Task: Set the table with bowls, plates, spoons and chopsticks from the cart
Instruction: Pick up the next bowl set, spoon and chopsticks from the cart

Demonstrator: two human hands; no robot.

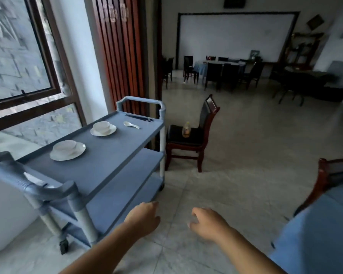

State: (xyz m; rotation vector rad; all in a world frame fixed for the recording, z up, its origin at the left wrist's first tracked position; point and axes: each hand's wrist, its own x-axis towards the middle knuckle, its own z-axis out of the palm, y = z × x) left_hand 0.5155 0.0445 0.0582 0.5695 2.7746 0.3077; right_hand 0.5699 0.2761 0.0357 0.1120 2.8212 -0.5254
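Both grips empty: left hand loosely curled, right hand half spread, neither pinching anything.

Going left to right: the blue cart sits by the window with everything on its top shelf. Near set is a bowl on a plate, farther back there's a second bowl on its plate, then a white spoon and dark chopsticks at the far end. Hands hover low over the floor, well apart from all of it. The counter with the blue cloth is at the near right. I'd say grab the near set first, lifting by the plate rim with both hands so the bowl rides along without sliding, then turn right to the counter.
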